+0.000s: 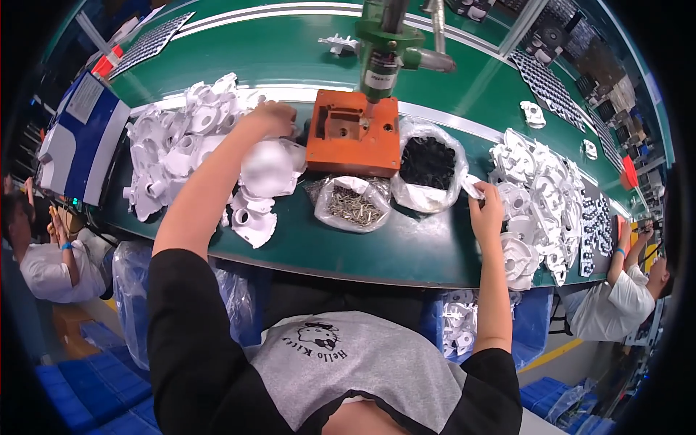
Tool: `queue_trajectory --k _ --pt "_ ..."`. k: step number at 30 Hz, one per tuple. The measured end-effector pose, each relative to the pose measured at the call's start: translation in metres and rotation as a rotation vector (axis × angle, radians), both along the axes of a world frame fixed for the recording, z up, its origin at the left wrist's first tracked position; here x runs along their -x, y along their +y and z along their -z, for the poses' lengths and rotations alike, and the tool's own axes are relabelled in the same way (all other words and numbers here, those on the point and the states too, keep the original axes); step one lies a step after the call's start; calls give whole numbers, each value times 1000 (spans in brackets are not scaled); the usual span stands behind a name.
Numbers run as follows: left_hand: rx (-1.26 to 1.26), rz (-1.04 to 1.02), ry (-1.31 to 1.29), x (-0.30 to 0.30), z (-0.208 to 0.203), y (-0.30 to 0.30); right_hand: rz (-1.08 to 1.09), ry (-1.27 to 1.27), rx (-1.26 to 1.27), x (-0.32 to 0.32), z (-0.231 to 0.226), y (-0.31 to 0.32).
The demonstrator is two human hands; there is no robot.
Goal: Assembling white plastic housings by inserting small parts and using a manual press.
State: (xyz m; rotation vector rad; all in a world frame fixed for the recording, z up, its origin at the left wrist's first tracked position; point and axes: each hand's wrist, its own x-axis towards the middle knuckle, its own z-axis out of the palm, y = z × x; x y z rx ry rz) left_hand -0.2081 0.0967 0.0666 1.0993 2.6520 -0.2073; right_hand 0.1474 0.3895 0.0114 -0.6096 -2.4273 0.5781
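My left hand is over the near edge of the left heap of white plastic housings, just left of an orange fixture block. Its fingers look curled but are smeared, so I cannot tell whether they hold anything. Below it, a white housing is blurred. On the other side, my right hand pinches a small white plastic part. That hand is between a bag of black parts and the right heap of white housings.
A green press stands over the fixture. In front of it lies a bag of metal pins. A blue-and-white machine is at far left. Blue bins hang below the table edge. Other people work at both sides.
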Motion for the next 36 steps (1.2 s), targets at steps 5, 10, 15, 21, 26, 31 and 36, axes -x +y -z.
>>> queue_trajectory --k 5,10,15,21,26,31,36 --pt "-22 115 -15 30 23 -3 109 -66 -143 6 -3 -1" --pt "-308 -148 -258 41 16 -13 134 -76 -174 8 -6 -16" --pt "-648 -45 -84 84 29 -24 65 59 -174 -3 -6 -8" --pt "-952 -238 -138 86 3 -35 79 1 -134 -11 -19 -6" --pt "-1437 -372 -589 14 -46 -36 154 -245 -135 -13 -49 -7" --pt "-1638 -615 -1048 -19 -44 -52 213 -401 -152 1 -83 -11" --pt "-1557 -755 -1307 -88 -21 -54 16 -183 61 -6 -99 -3"
